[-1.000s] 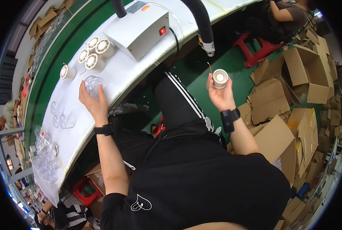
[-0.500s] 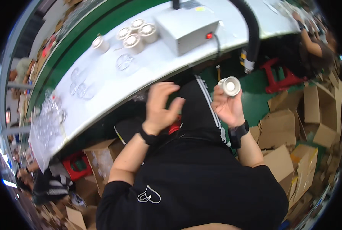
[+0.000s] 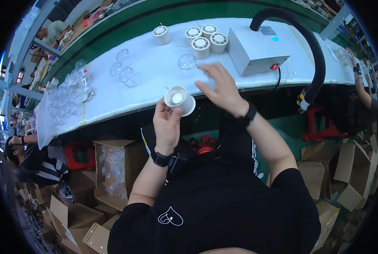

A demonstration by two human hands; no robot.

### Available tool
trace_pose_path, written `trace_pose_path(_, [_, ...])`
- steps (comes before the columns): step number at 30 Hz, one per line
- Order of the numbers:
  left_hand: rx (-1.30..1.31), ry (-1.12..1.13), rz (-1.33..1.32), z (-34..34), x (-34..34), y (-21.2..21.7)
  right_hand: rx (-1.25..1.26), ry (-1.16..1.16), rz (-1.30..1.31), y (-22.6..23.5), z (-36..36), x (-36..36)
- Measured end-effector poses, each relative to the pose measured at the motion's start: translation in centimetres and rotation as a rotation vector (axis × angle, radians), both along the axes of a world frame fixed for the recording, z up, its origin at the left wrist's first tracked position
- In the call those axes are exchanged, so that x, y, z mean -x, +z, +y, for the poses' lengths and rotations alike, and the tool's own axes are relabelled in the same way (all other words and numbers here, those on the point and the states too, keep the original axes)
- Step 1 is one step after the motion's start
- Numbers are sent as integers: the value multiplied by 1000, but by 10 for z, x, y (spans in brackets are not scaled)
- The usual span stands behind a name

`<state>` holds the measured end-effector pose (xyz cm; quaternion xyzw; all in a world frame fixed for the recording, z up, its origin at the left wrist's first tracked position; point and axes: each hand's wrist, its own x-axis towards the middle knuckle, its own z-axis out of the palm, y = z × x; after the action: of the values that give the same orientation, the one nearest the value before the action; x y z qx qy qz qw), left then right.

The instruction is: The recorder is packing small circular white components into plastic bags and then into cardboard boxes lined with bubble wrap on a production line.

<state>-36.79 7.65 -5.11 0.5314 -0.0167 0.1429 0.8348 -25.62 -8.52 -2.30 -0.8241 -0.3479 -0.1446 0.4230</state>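
Note:
My left hand (image 3: 168,125) is closed round a white cup-shaped housing (image 3: 190,104), which is tilted so its open mouth shows a round white piece inside. My right hand (image 3: 223,86) is above the table's front edge, empty, its fingers spread and slightly blurred. Its fingertips come close to a clear ribbed plastic disc (image 3: 187,62) lying on the table; whether they touch it I cannot tell. Beyond the disc stand several white round units (image 3: 200,48) with slotted tops. One more such unit (image 3: 161,35) stands apart, farther left.
On the right of the white-covered table (image 3: 151,80) is a grey metal box (image 3: 252,51) with a lit red switch and a black flexible hose (image 3: 318,55). More clear discs (image 3: 126,75) and a heap of clear plastic parts (image 3: 66,101) lie left. Cardboard boxes (image 3: 132,169) flank me; people sit at both sides.
The white housing has passed from my right hand to my left. My right hand has moved up over the table edge, and the view has turned so more of the table shows.

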Motion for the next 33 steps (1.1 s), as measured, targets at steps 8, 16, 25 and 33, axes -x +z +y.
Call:
trace_pose_path(8, [393,-165,118,-7,6,14,314,135,-154,-9,20,-52])
trace_pose_path(16, [379,-350,395,-18,8,-15,-1196,-267,1382,-64,-125,83])
trace_pose_path(25, [-295,-631,427,-71,9,-19,-1737,-294,1345,-92,-236,93])
trace_pose_path(33, [-1196,-293,-463,-81,-18,3,-1103,-182,1545,-76,-166,91])
